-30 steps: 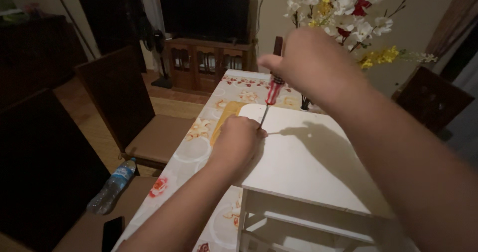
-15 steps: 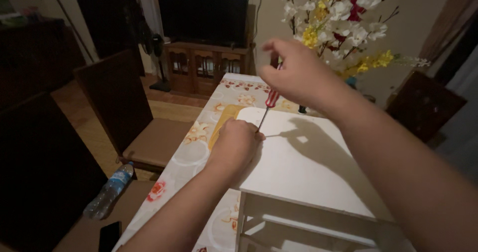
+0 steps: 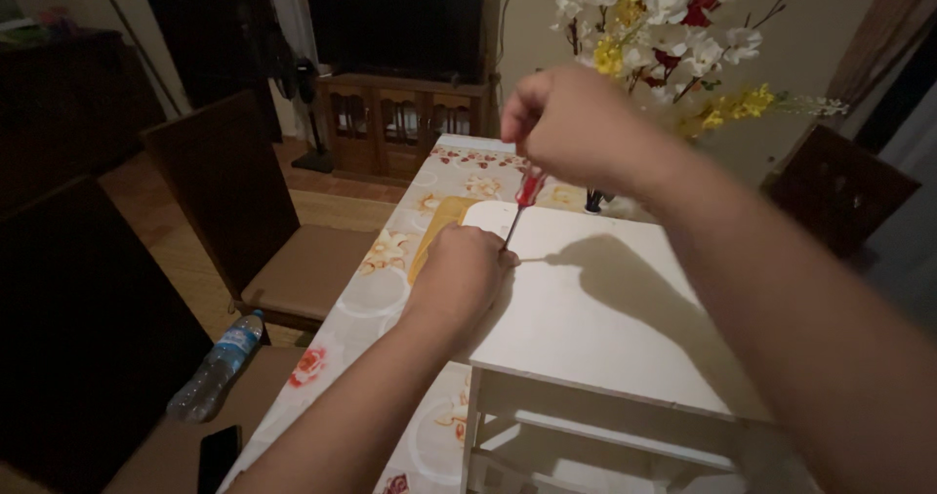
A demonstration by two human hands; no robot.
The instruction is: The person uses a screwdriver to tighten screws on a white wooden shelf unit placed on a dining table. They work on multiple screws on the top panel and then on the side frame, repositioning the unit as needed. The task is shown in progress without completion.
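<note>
Dim living-room light falls across a desk (image 3: 390,289) covered in a flowered cloth, with chairs, a dark cabinet and a vase of artificial flowers (image 3: 664,25) behind. On the desk stands a white wooden shelf unit (image 3: 605,328), top panel up. The right hand (image 3: 571,123) is clenched around the red handle of a screwdriver (image 3: 520,206), whose tip meets the panel near its far left corner. The left hand (image 3: 459,274) rests curled on the panel, fingers pinched at the tip. Driving well likely means keeping the shaft upright, pressing straight down, and steadying the tip.
</note>
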